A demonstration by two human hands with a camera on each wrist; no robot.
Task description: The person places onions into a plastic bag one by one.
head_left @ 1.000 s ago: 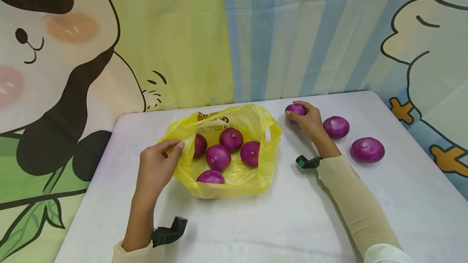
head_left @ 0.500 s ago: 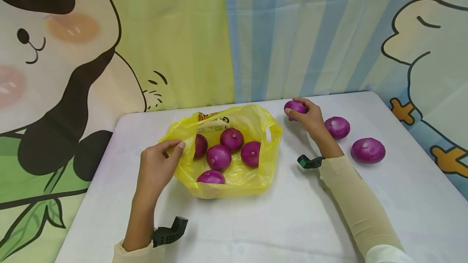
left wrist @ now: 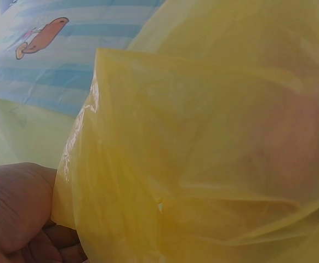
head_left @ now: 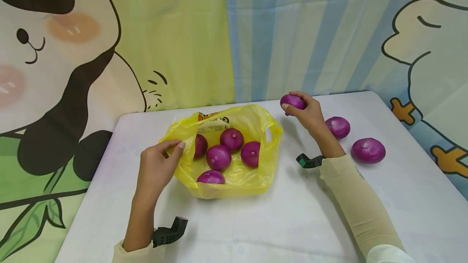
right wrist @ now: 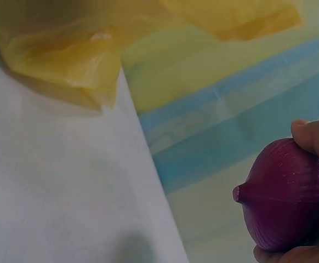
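A yellow plastic bag lies on the table with its mouth spread, and several purple onions sit inside. At the bag's left edge, my left hand pinches the rim between thumb and fingers; the left wrist view shows the hand beside the yellow film. My right hand grips a purple onion above the table, to the right of the bag and apart from it. In the right wrist view, thumb and fingers hold this onion from both sides, its stem end facing left.
Two more onions rest on the table to the right: one beside my right wrist, another nearer the front. The white table ends at the back against a printed curtain.
My right hand has raised the onion off the table and shifted it slightly left and away. My left hand still holds the bag's edge in the same spot.
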